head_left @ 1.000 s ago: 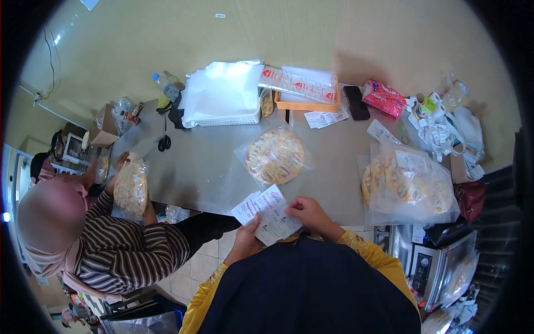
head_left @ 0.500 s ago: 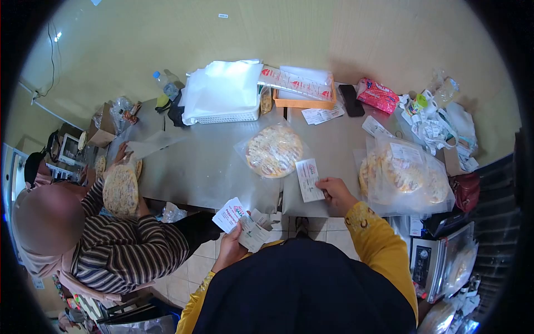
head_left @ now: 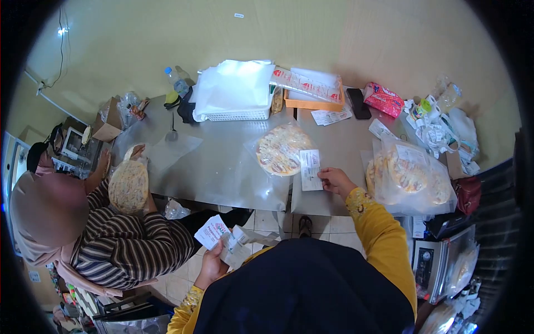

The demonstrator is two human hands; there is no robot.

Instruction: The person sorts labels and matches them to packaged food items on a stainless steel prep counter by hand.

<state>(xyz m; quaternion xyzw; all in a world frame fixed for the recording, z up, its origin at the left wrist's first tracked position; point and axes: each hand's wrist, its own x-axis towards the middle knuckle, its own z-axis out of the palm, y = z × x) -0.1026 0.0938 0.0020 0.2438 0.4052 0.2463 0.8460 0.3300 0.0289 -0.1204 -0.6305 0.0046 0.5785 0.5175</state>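
Note:
My right hand (head_left: 334,181) reaches over the steel table (head_left: 222,167) and holds a white printed label (head_left: 310,169) by its edge, laid against a clear bag holding a round flatbread (head_left: 280,148). My left hand (head_left: 211,261) stays low near my body, gripping a small stack of the same labels (head_left: 222,236). To the right lies a larger clear bag of several flatbreads (head_left: 409,178) with a label on it.
A person in a striped top (head_left: 122,245) sits at the left, holding a flatbread (head_left: 128,186) beside a clear bag. At the back stand a white basket of plastic sheets (head_left: 231,92), an orange tray (head_left: 311,100), a phone (head_left: 359,103), a red packet (head_left: 384,99) and a water bottle (head_left: 178,83).
My right hand took one label from the stack and carried it out to the bagged flatbread. My left hand dropped lower and leftward with the rest. The seated person lifted a flatbread.

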